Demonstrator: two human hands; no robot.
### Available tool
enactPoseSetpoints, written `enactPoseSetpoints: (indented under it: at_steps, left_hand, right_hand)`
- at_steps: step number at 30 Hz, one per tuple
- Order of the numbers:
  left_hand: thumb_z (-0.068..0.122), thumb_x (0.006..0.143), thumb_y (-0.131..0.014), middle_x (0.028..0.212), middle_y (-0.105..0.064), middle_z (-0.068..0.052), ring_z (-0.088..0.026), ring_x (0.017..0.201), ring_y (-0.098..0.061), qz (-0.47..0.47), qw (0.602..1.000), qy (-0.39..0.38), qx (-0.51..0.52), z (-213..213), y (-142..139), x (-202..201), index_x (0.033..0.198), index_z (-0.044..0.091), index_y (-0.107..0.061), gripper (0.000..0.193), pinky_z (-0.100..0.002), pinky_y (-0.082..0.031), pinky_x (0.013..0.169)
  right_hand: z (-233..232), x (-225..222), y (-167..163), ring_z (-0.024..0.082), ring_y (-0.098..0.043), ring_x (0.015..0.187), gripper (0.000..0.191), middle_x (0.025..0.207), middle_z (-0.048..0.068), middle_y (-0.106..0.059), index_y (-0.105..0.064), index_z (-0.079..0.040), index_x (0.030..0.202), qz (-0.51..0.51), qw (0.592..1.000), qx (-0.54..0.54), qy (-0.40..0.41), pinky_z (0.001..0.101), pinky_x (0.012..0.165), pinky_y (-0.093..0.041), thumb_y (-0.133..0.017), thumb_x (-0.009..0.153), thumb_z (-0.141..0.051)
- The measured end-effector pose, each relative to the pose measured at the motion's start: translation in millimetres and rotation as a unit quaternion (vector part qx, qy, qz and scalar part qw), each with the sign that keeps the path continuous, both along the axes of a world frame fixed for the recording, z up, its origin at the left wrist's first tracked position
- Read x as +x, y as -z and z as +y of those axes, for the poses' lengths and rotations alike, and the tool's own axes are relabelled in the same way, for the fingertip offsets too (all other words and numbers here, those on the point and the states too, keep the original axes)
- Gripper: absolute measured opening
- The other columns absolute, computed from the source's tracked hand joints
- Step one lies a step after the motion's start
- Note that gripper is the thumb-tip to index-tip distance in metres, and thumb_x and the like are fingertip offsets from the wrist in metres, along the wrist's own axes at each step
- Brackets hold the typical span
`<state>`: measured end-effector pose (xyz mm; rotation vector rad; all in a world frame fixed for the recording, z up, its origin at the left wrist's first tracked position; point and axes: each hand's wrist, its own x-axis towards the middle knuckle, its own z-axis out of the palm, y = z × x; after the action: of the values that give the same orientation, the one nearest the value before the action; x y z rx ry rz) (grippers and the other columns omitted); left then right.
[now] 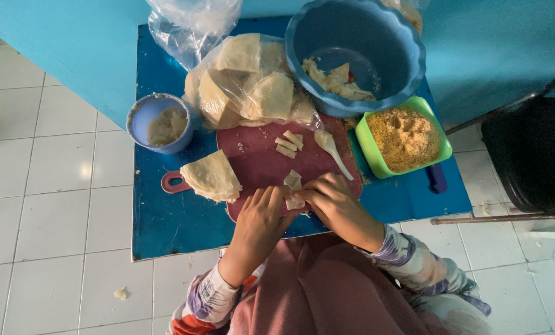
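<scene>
Both my hands meet at the near edge of a dark red cutting board [259,164] on a small blue table [165,223]. My left hand [262,220] and my right hand [333,201] pinch and fold a pale dough wrapper [293,186] between their fingertips. Two small rolled pieces [288,144] lie farther up the board. A folded stack of thin wrappers [212,177] rests on the board's left side. A white spoon [332,151] lies to the right of the rolled pieces.
A clear plastic bag of folded wrappers [249,84] lies behind the board. A big blue basin [355,53] holds dough scraps. A green square tub of crumbs [404,136] stands at the right, a small blue cup of paste [159,123] at the left. White floor tiles surround the table.
</scene>
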<state>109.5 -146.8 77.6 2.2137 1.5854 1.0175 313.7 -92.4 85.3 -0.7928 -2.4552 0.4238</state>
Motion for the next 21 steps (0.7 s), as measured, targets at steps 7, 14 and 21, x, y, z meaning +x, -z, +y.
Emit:
enactPoseSetpoints:
  at_steps: [7,14,21]
  left_hand:
    - [0.011,0.090,-0.069,0.101,-0.064,-0.007,-0.027,0.089,-0.063,0.043,0.997,0.046,0.053,1.3,-2.7,-6.6,0.103,0.005,-0.064,0.015,-0.039,-0.054,0.079]
    - [0.013,0.092,-0.070,0.087,-0.066,-0.007,-0.027,0.081,-0.067,-0.036,0.998,0.001,0.045,10.3,-3.2,-2.5,0.101,0.005,-0.061,0.015,-0.039,-0.054,0.071]
    - [0.012,0.092,-0.070,0.087,-0.065,-0.007,-0.027,0.082,-0.066,-0.026,0.998,-0.044,0.024,12.3,-2.8,6.4,0.098,0.008,-0.063,0.010,-0.039,-0.054,0.070]
  right_hand:
    - [7.8,3.0,-7.0,0.031,-0.051,0.117,0.032,0.122,0.007,-0.059,-0.072,-0.009,0.113,-0.026,0.993,0.109,-0.024,0.0466,0.099,-0.042,-0.076,0.082,-0.013]
    - [13.8,-5.6,9.7,0.025,-0.056,0.106,0.018,0.104,0.002,-0.063,-0.072,-0.009,0.104,0.009,0.996,0.084,-0.003,0.0423,0.094,-0.043,-0.078,0.088,-0.016]
    - [20.4,-8.3,12.4,0.025,-0.059,0.100,0.016,0.097,0.001,-0.067,-0.067,-0.006,0.098,0.011,0.999,-0.029,0.017,0.0414,0.088,-0.043,-0.076,0.085,-0.010]
